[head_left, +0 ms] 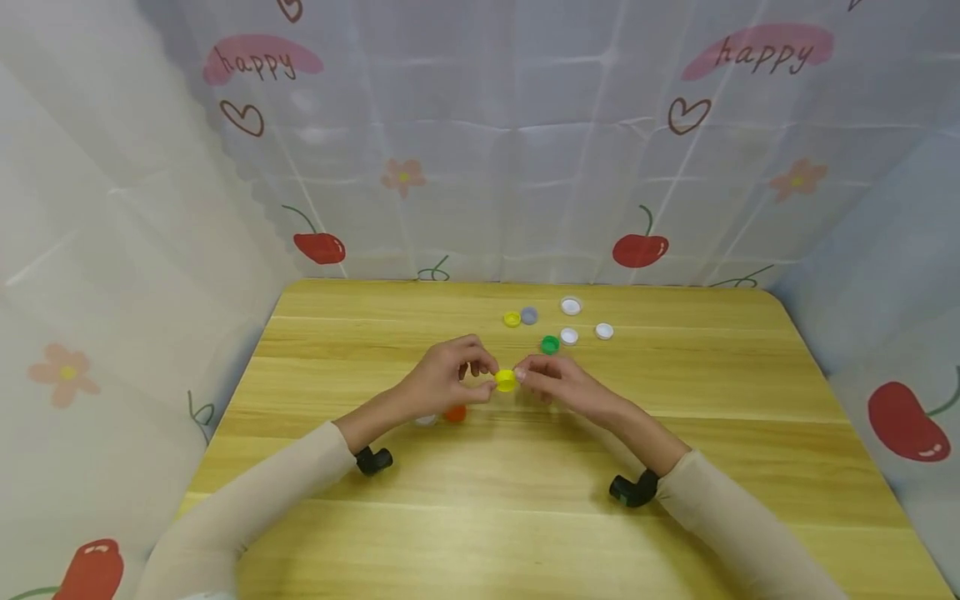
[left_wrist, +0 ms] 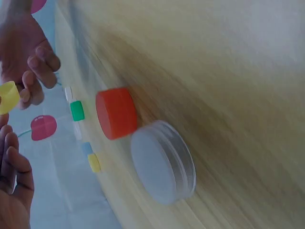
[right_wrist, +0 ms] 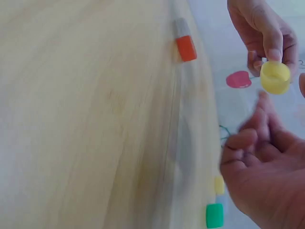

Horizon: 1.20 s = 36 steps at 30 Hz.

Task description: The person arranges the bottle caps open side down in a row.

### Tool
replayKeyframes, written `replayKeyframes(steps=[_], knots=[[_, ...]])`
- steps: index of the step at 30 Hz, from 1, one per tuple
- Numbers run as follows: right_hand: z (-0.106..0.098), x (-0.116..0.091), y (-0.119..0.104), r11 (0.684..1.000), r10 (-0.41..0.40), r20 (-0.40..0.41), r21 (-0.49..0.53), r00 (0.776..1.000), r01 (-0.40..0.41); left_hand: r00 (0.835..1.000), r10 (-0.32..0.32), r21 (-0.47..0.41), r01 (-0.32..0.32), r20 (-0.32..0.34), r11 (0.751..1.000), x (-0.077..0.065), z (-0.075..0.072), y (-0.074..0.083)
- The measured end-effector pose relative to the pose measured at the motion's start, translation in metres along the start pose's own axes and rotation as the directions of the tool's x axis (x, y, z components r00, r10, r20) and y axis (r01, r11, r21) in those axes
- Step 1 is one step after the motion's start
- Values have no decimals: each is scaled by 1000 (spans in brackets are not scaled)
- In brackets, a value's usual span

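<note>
A yellow bottle cap point(head_left: 506, 381) is held up over the table between the two hands. My left hand point(head_left: 453, 375) pinches it with thumb and finger on its left side. My right hand point(head_left: 562, 385) is at its other side, fingers loosely bent and fingertips right at the rim. In the right wrist view, a narrow gap shows between these fingers and the yellow cap point(right_wrist: 275, 78). Below the left hand, an orange cap point(left_wrist: 116, 113) and a wider whitish, translucent cap point(left_wrist: 159, 162) lie side by side on the table.
Farther back on the wooden table point(head_left: 675, 383) lie a green cap point(head_left: 550, 344), another yellow cap point(head_left: 512, 319), a bluish-grey cap point(head_left: 529, 315) and several white caps point(head_left: 569, 336). A printed curtain point(head_left: 495, 200) encloses the back and sides. Black wrist cameras point(head_left: 633, 490) sit under both forearms.
</note>
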State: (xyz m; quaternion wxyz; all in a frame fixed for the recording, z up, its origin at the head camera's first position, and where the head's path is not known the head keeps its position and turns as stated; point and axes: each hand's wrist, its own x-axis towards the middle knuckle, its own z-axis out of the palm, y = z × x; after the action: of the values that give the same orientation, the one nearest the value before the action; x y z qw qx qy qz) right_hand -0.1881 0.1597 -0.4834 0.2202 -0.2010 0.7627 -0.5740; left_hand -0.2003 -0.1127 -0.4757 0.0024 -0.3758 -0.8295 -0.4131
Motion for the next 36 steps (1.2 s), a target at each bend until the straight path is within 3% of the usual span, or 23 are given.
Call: replayKeyframes(steps=[3, 7, 11, 14, 18, 22, 26, 31, 36], knots=[[1, 3, 1, 995, 63, 79, 77, 995, -69, 992, 127, 85, -124, -24, 989, -1, 0, 3], [4, 5, 4, 984, 68, 105, 157, 992, -84, 986, 167, 98, -164, -25, 982, -2, 1, 3], [6, 7, 6, 980, 79, 79, 177, 994, -92, 991, 132, 89, -130, -21, 987, -3, 2, 4], [6, 4, 5, 989, 53, -4, 138, 999, -52, 999, 41, 10, -40, -26, 999, -4, 5, 3], [5, -4, 6, 994, -94, -128, 41, 987, 100, 996, -92, -181, 89, -8, 979, -2, 14, 2], [4, -6, 9, 971, -238, -151, -46, 959, 234, 992, -127, -267, 121, -4, 956, -1, 16, 5], [6, -5, 11, 956, -290, -147, -95, 946, 279, 992, -122, -268, 113, -19, 957, -2, 13, 7], [8, -4, 10, 951, -300, -146, -125, 943, 283, 995, -104, -240, 97, -14, 966, -4, 11, 4], [12, 2, 6, 924, -324, -107, -248, 940, 291, 998, -65, -64, 66, 12, 996, -9, 5, 1]])
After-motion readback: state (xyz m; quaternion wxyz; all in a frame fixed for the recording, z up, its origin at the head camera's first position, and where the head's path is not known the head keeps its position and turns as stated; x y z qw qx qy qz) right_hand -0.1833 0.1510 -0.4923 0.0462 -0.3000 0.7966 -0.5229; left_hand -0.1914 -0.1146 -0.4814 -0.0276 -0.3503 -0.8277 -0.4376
